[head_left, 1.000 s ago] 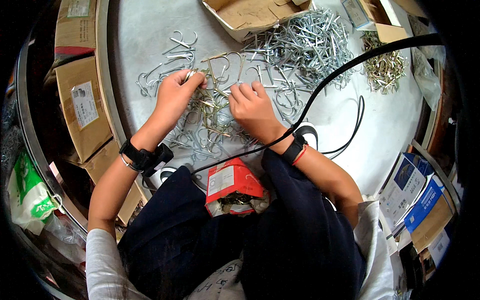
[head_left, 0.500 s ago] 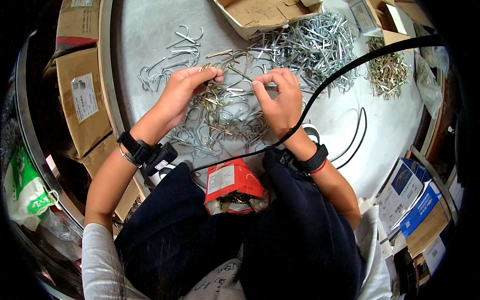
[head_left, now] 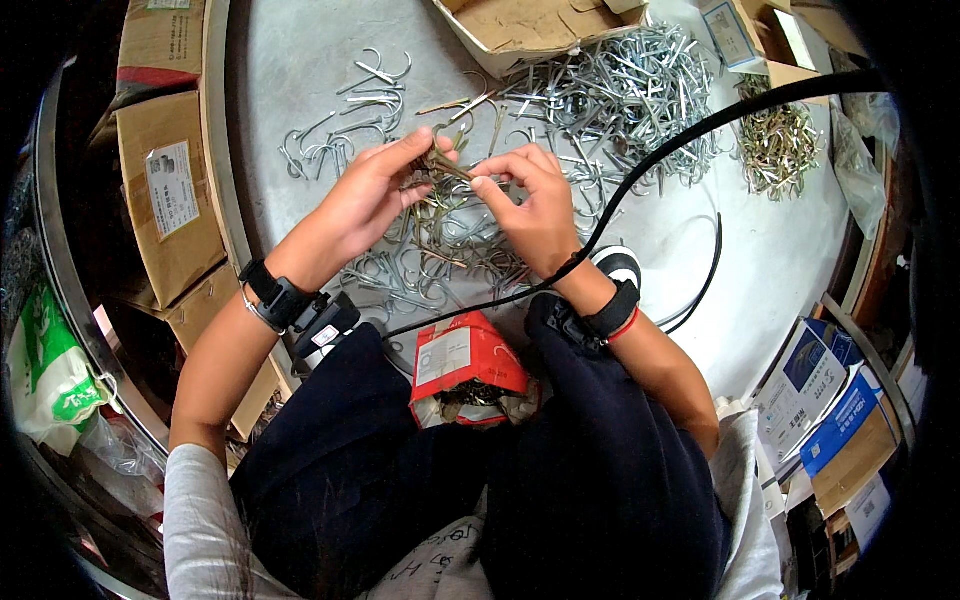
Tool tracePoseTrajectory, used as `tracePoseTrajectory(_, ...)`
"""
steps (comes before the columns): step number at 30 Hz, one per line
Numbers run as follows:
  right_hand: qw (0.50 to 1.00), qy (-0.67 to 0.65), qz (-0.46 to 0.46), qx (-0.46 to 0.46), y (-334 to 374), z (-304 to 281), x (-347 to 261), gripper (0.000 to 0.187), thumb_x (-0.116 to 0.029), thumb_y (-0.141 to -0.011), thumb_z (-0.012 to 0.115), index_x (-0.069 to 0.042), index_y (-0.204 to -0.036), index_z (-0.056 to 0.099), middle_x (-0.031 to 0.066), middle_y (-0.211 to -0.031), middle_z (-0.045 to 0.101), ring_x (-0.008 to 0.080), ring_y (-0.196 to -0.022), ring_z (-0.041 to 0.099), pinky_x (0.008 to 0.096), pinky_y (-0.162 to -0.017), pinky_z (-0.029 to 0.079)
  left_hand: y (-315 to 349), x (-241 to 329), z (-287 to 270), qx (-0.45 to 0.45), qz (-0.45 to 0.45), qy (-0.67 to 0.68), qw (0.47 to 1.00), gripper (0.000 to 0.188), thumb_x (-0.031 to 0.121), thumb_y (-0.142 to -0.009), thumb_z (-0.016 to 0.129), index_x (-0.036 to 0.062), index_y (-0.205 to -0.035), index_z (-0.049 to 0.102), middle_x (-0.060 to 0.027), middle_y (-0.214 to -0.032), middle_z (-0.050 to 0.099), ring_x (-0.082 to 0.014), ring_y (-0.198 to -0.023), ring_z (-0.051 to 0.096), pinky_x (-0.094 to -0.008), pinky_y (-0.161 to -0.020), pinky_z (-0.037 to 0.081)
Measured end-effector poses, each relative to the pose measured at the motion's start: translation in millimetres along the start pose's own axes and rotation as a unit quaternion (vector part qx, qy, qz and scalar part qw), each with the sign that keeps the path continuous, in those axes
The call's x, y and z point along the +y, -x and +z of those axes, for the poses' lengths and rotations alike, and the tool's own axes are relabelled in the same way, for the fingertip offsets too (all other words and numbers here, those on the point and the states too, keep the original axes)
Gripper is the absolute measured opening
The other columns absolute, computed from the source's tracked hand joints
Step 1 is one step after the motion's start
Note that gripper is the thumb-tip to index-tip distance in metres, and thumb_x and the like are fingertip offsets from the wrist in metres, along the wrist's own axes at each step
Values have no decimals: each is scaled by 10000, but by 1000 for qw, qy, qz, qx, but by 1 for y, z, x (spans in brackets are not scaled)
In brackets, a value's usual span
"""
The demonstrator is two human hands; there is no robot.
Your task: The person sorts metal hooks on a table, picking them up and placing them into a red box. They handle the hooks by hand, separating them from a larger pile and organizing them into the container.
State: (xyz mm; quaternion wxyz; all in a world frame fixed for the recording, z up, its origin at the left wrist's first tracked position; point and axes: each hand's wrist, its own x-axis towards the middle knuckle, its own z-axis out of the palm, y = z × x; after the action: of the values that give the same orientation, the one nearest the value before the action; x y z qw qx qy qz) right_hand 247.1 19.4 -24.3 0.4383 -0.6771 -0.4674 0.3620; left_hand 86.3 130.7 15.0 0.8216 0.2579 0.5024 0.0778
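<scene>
My left hand (head_left: 372,195) is closed around several brass-coloured metal hooks (head_left: 448,166). The thumb and fingers of my right hand (head_left: 532,212) pinch the shaft ends of these hooks, close beside the left hand. Under both hands lies a tangle of mixed silver and brassy hooks (head_left: 455,225). Loose silver hooks (head_left: 365,112) are scattered beyond my left hand. A large heap of silver hooks (head_left: 620,100) spreads past my right hand. Between my legs stands an opened red box (head_left: 480,350) with brassy metal pieces inside; their exact shape is hard to make out.
A shallow cardboard box (head_left: 530,30) sits at the far side, and a smaller open carton (head_left: 760,45) is near a brassy hook pile (head_left: 780,155). A black cable (head_left: 700,135) arcs over my right forearm. Cartons (head_left: 165,190) line the left rim; flattened boxes (head_left: 830,420) lie right.
My right hand has moved left and slightly nearer, closing up to my left hand. The hook it held out apart is now together with the bunch in the left hand.
</scene>
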Motion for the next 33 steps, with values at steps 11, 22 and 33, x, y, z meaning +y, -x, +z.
tracePoseTrajectory(11, 943, 274, -188, -20, -35, -2, 12, 217, -116, -772, 607, -81, -986, 618, 67, -740, 575, 250, -669, 606, 328, -542, 464, -6, 3, -5, 66, 93, -142, 983, 211, 269, -895, 617, 93, -1005, 658, 13, -954, 651, -69, -899, 543, -233, -787, 403)
tracePoseTrajectory(22, 870, 457, -176, -60, -62, 21, 21, 93, -107, -765, 594, -77, -852, 581, 68, -738, 614, 214, -648, 646, 314, -522, 509, -13, 5, -17, 169, 403, -503, 745, 278, 283, -798, 710, 36, -925, 706, -22, -871, 629, -94, -845, 533, -266, -750, 430)
tracePoseTrajectory(33, 966, -129, 201, -99, -42, 1, -1, 209, -197, -794, 630, 1, -728, 643, 71, -696, 609, 142, -612, 566, 276, -571, 446, -5, 10, -8, 86, 169, -207, 960, 244, 209, -862, 660, 27, -1025, 665, 8, -941, 647, -65, -867, 552, -231, -808, 411)
